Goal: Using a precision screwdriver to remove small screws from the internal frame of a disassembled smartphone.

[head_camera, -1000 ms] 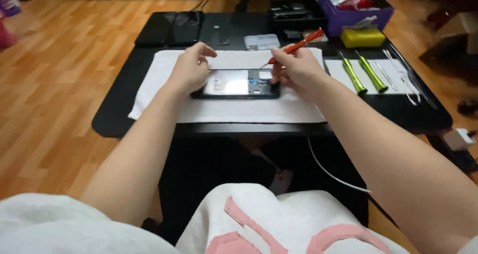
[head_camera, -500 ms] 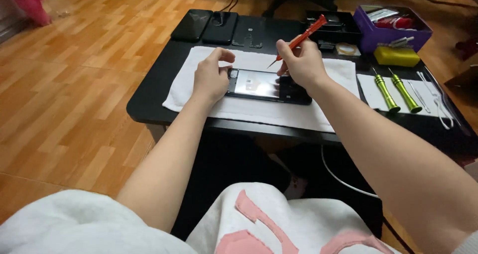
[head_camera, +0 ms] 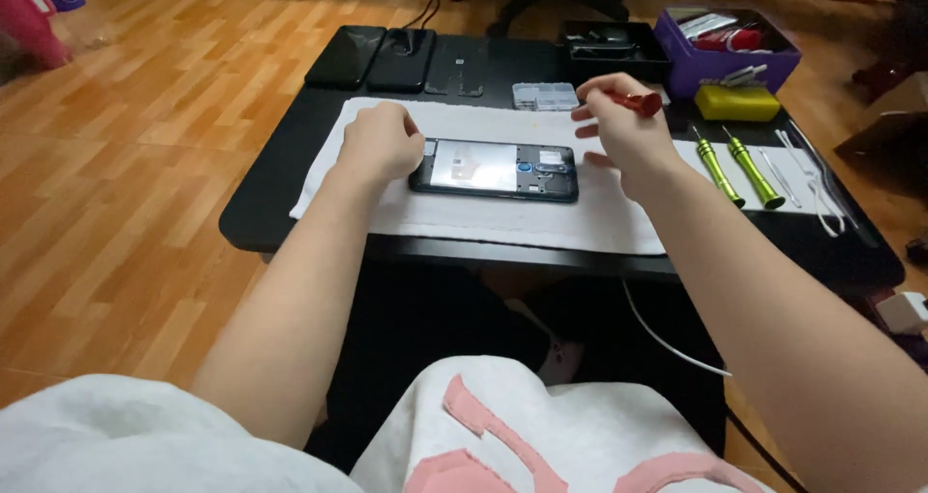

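Our forearms are bare to the elbow, with no rings or watch on the left hand or right hand. We wear white clothing with pink stripes at six o'clock.

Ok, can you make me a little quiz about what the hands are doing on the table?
1. True or false: the left hand rests at the end of the opened phone.
2. What does the right hand hold? A) red screwdriver B) yellow sponge C) white cable
3. How many green screwdrivers lie on the white cloth?

Key:
1. True.
2. A, the red screwdriver, lifted above the phone.
3. Two, side by side to the right of that hand.
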